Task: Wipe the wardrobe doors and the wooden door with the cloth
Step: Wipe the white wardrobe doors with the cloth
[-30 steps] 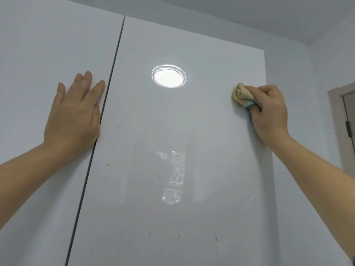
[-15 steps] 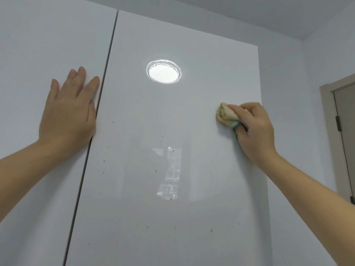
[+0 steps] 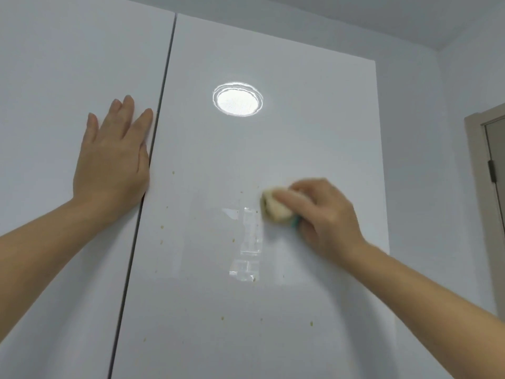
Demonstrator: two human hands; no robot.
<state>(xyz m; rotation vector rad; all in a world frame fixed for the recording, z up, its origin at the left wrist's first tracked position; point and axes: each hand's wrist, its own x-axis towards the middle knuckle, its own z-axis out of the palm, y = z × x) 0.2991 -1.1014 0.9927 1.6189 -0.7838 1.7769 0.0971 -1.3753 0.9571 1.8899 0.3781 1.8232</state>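
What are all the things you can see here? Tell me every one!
left wardrobe door: one, glossy white, left side
right wardrobe door: one, glossy white, middle
spots: many, brownish, scattered on the right wardrobe door
light reflection: one, bright white, high on the right wardrobe door
cloth: one, beige with a teal edge, against the right wardrobe door
wooden door: one, grey-brown, far right edge
wall: one, white, right of the wardrobe
ceiling: one, white, top
left hand: one, flat on the left wardrobe door
right hand: one, grips the cloth
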